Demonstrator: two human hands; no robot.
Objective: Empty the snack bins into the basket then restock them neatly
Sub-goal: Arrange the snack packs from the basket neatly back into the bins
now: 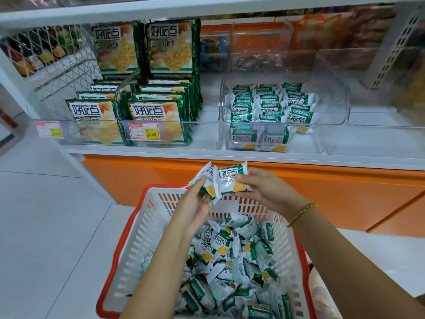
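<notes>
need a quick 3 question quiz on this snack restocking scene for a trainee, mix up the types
1. True or false: the basket is empty.
2. The small packets raised above it are held by: A) the left hand only; B) the right hand only; C) both hands.
3. Fill in: the readable price tag on the shelf bin shows ____.
Key: 1 false; 2 C; 3 8.60

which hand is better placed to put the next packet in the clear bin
Right, probably. The right hand pinches a packet and sits almost directly below the clear bin; the left hand, also holding packets, is further left of it.
</notes>
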